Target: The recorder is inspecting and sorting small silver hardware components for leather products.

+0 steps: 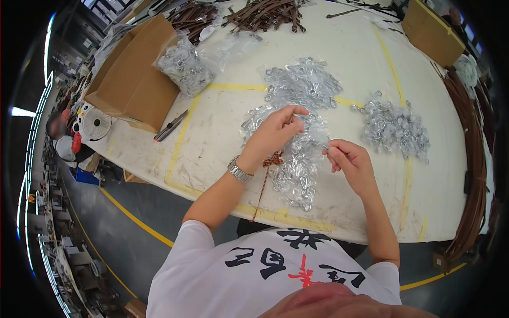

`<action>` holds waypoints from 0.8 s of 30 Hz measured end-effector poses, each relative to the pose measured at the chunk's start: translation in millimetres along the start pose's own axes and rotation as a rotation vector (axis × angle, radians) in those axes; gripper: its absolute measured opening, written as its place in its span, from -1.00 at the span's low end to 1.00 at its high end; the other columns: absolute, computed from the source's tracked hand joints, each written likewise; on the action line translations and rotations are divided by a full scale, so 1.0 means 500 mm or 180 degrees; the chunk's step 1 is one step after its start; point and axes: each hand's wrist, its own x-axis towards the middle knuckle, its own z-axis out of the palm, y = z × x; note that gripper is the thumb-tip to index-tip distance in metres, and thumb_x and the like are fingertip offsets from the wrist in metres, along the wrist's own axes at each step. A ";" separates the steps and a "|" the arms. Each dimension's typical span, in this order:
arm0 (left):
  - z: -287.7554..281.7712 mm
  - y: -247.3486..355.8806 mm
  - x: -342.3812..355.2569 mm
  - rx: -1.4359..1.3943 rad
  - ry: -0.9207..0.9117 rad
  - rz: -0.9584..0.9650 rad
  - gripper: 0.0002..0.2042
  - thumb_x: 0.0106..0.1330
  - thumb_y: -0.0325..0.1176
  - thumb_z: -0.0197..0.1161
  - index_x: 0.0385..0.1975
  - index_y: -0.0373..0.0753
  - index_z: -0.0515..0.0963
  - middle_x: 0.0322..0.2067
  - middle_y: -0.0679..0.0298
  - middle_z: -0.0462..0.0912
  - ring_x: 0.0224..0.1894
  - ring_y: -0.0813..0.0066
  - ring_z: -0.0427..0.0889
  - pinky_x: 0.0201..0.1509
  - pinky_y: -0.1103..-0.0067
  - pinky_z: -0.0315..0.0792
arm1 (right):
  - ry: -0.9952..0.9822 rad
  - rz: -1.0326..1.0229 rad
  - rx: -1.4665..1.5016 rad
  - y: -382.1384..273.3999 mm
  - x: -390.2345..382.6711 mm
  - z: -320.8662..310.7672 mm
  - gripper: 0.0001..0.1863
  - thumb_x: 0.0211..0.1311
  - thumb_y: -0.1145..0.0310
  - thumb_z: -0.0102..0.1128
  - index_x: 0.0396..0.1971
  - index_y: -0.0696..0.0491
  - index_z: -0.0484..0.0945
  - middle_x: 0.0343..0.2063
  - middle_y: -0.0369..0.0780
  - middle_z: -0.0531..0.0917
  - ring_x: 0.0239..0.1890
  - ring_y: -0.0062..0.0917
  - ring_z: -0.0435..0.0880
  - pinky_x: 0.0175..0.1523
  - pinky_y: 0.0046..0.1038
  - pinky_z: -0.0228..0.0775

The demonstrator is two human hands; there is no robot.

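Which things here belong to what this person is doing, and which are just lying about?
Apparently in the job:
- wrapped metal pieces, piled around the left hand
- something tiny, unclear, at the fingertips of the right hand

Seemingly just lying about:
- cutter knife
- cardboard box
- brown straps

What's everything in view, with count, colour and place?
Table: one, whitish, centre
Hook piles: about three, silvery, centre and right
Filled bag: one, clear, beside left box
Cardboard boxes: two large, brown, upper left, upper right
Straps: many, brown, far and right edges
Knife: one, grey, by left box
Cord: one, orange, by left hand
Fan: one, white, far left
Other person: one, pale top, far left
Watch: one, silvery, left wrist
Left hand: one, bare, above pile
Right hand: one, bare, pinching silvery piece
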 end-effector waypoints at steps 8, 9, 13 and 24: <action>0.086 0.025 -0.054 0.1289 -0.0622 0.1270 -0.58 0.56 -0.47 -0.04 0.36 -0.25 0.48 -0.31 0.32 0.74 -0.37 0.58 0.57 -0.17 0.55 0.53 | 0.0233 -0.0140 -0.0388 0.014 0.023 0.008 -0.81 0.56 0.42 0.09 -0.18 0.16 0.68 -0.53 -0.39 0.52 -0.48 -0.74 0.46 -0.35 -0.59 0.37; 0.096 0.025 -0.056 0.1512 -0.0464 0.1311 -0.58 0.56 -0.46 -0.02 0.38 -0.25 0.46 -0.33 0.33 0.74 -0.37 0.58 0.57 -0.18 0.55 0.53 | 0.0272 -0.0015 -0.0392 0.017 0.017 0.009 -0.81 0.56 0.42 0.09 -0.18 0.16 0.68 -0.53 -0.39 0.52 -0.48 -0.74 0.46 -0.35 -0.59 0.37; 0.104 0.014 -0.028 0.0772 -0.0746 0.0553 -0.59 0.58 -0.48 -0.02 0.38 -0.25 0.44 -0.38 0.29 0.73 -0.42 0.57 0.55 -0.24 0.63 0.49 | 0.0343 -0.0189 -0.0595 0.011 0.022 0.024 -0.77 0.60 0.42 0.06 -0.02 0.20 0.67 -0.48 -0.41 0.56 -0.45 -0.78 0.45 -0.34 -0.62 0.40; 0.135 -0.035 -0.027 0.1466 0.0334 0.1692 -0.82 0.50 -0.54 0.04 -0.02 -0.33 0.56 -0.46 0.15 0.67 -0.44 0.34 0.67 -0.30 0.50 0.52 | 0.0652 -0.0277 -0.0581 0.012 0.010 0.067 -0.83 0.57 0.45 0.08 -0.24 0.19 0.60 -0.53 -0.33 0.58 -0.60 -0.71 0.45 -0.45 -0.55 0.35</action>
